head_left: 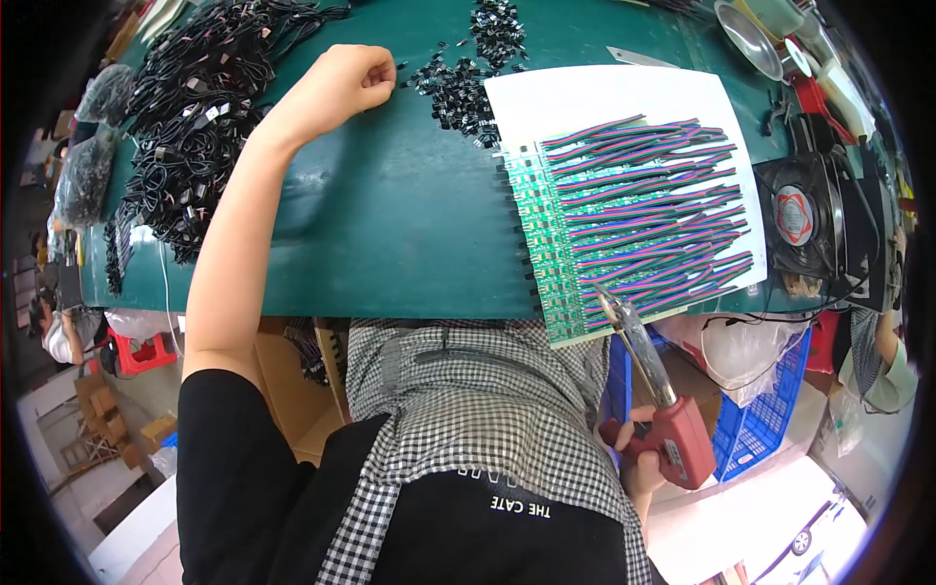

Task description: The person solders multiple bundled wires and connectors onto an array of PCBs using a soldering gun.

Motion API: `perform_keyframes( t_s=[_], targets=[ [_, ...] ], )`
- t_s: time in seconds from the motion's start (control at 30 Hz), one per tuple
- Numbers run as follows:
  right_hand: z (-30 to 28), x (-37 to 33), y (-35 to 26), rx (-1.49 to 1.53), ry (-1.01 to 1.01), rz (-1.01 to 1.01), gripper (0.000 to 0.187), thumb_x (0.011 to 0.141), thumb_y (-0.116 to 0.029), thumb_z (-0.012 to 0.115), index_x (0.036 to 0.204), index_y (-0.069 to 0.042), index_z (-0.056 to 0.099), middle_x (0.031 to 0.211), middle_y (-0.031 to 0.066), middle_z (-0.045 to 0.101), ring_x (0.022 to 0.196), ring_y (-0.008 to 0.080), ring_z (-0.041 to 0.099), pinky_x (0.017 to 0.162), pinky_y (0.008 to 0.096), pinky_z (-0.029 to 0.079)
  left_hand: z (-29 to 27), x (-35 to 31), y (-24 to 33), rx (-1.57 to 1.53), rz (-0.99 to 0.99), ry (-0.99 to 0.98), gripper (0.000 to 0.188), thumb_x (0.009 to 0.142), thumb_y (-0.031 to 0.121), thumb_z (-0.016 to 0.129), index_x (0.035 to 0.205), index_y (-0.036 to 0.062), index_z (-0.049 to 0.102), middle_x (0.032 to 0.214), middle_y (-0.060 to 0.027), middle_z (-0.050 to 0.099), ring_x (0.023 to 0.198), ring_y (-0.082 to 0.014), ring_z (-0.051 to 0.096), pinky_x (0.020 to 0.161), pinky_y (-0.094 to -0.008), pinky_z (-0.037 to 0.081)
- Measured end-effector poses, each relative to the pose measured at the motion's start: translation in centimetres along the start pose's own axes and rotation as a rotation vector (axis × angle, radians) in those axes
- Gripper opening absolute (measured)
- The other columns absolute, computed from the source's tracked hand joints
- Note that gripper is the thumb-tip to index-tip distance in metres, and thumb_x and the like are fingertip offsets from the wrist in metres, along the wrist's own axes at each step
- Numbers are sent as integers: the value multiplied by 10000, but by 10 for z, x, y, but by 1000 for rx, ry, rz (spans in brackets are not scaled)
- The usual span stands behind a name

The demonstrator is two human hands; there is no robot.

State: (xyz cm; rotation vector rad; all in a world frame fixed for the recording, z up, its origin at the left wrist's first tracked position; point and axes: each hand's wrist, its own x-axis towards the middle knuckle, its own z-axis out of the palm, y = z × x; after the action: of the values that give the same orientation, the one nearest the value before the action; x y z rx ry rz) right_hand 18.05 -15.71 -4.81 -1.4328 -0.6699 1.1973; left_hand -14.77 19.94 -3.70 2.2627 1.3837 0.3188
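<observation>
My left hand (pixel 343 86) is held over the table with its fingers curled together, beside a heap of small black connectors (pixel 466 97). Whatever its fingertips may hold is too small to make out. Low on the right, my right hand (pixel 639 463) is wrapped round the grip of a red soldering gun (pixel 682 444). The gun's metal tip points up at the lower end of a row of green circuit boards (pixel 546 234). Black connectors line the boards' left edge, and bundles of multicoloured wires (pixel 653 210) run out to the right over a white sheet (pixel 604 96).
Black cables (pixel 190 127) are piled on the green table (pixel 390 224) at left. A small fan (pixel 795 214) stands right of the boards. A blade (pixel 639 57) and a metal dish (pixel 749 39) lie farther back. Below the front edge is a blue crate (pixel 765 419).
</observation>
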Motion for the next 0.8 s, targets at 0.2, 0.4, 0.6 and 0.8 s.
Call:
perform_keyframes(
  t_s=[0.2,0.4,0.6,0.8],
  targets=[
    [-7,0,2,9,-71,5,670,714,-494,692,1042,48,474,918,88,526,581,142,506,568,331,493,2,-5,-2,189,64,57,141,728,12,560,857,-45,563,678,-120,567,587,-177,534,585,-305,450],
    [-5,4,-1,-24,-73,-22,696,711,-524,687,1040,53,480,910,94,542,577,139,511,547,299,470,-6,-15,0,3,-9,141,144,739,34,579,851,-48,617,726,-133,623,674,-215,597,648,-308,474],
    [-5,5,-1,-10,-107,-39,716,719,-547,676,1074,50,501,963,90,567,615,133,519,577,275,422,-3,-45,22,-540,-223,171,119,776,32,594,870,-22,643,771,-50,640,682,-95,582,637,-226,475],
    [-1,7,-1,-10,-140,-28,724,715,-547,680,1080,54,505,959,90,573,613,137,514,586,271,416,50,-103,113,-1110,-400,-237,109,752,-20,565,854,-48,592,774,-111,643,727,-155,645,658,-258,525]
  ],
)
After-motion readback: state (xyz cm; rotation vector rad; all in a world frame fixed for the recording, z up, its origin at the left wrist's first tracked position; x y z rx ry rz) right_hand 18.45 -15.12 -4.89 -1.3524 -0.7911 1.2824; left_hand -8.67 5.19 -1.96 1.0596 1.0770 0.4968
